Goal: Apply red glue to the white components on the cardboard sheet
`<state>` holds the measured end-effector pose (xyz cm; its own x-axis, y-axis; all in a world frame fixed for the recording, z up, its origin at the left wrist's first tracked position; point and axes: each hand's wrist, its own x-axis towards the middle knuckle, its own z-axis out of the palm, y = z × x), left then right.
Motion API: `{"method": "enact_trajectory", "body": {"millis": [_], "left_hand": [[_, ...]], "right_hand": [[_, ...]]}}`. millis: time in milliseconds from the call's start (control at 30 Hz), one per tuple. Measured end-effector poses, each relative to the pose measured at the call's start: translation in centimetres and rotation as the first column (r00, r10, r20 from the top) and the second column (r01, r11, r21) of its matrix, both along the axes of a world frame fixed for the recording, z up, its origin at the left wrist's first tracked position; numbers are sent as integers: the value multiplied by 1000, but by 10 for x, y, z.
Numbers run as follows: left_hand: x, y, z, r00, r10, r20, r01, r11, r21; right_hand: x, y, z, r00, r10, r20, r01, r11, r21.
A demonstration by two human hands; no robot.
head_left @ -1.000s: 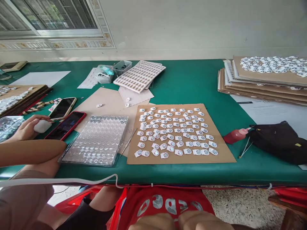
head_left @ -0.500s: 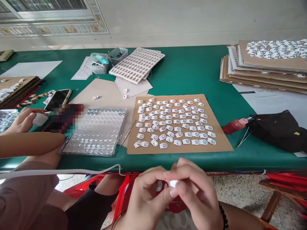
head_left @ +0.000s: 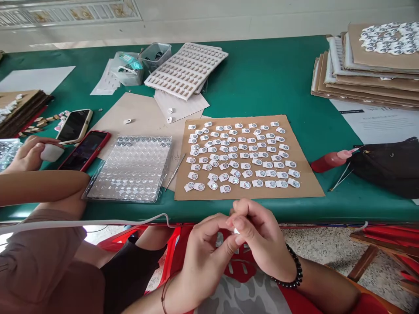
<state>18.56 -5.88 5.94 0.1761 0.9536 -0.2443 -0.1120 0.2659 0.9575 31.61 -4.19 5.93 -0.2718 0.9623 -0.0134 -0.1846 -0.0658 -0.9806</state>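
Over my lap, just in front of the table edge, my left hand (head_left: 211,253) and my right hand (head_left: 263,240) meet at the fingertips. Both pinch a small white piece (head_left: 236,231), mostly covered by the fingers, so its exact kind is hidden. Beyond them on the table lies a brown cardboard sheet (head_left: 252,193) bearing rows of small white tags (head_left: 244,165) with round dark printed marks. Left of the cardboard are tweezers (head_left: 175,172) and a clear plastic sheet (head_left: 131,174) with rows of round shapes.
A co-worker's hand (head_left: 28,155) holds a white object (head_left: 51,152) at left, near two phones (head_left: 87,150). White slotted trays (head_left: 186,69) and clear tubs (head_left: 127,72) stand at the back. Right are a red bottle (head_left: 330,161), a black pouch (head_left: 386,168) and stacked cardboard (head_left: 363,91).
The view has tilted downward and shifted. My fingers have moved around the white piece, which shows less now. My right thumb sits higher on it; both hands stay together.
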Motion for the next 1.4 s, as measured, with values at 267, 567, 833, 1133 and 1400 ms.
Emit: {"method": "enact_trajectory", "body": {"millis": [267, 567, 833, 1133, 1400], "left_hand": [[-3, -1, 0, 998, -68, 16, 68, 998, -14], [1, -3, -3, 979, 10, 203, 14, 993, -120], [0, -2, -3, 987, -36, 156, 57, 989, -133], [-2, 6, -7, 907, -87, 412, 228, 924, -307], [-2, 9, -4, 872, -43, 488, 210, 933, -293]], "right_hand": [[8, 0, 0, 992, 116, -43, -117, 993, -25], [13, 5, -3, 950, 253, -185, -272, 958, -86], [3, 5, 0, 978, 136, -160, -165, 969, -184], [11, 1, -7, 939, 119, -322, -223, 925, -308], [6, 2, -6, 931, 21, -365, -159, 922, -353]]}}
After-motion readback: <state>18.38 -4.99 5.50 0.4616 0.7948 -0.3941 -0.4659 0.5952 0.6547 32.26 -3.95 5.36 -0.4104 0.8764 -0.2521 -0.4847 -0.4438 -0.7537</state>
